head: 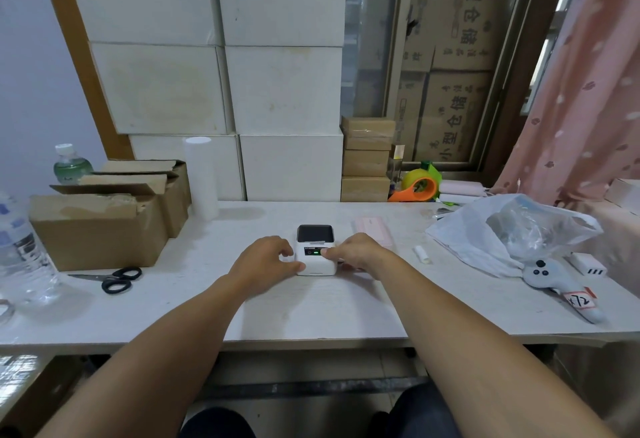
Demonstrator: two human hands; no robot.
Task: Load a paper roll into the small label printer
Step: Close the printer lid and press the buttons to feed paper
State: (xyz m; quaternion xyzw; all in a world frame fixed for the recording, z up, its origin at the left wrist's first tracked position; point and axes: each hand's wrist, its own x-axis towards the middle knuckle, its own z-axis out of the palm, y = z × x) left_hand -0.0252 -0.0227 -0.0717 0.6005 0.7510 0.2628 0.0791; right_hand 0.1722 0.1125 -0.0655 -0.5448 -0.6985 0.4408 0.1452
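The small white label printer sits in the middle of the table, its dark lid at the back and a green light lit on its top panel. My left hand grips its left side, thumb against the front corner. My right hand holds the right side, one fingertip resting on the top panel beside the green light. A small white paper roll lies on the table to the right, apart from both hands.
Open cardboard boxes and water bottles stand at the left, black scissors in front of them. A plastic bag, a grey handheld device, a pink box and an orange tape dispenser lie to the right. White cartons are stacked behind.
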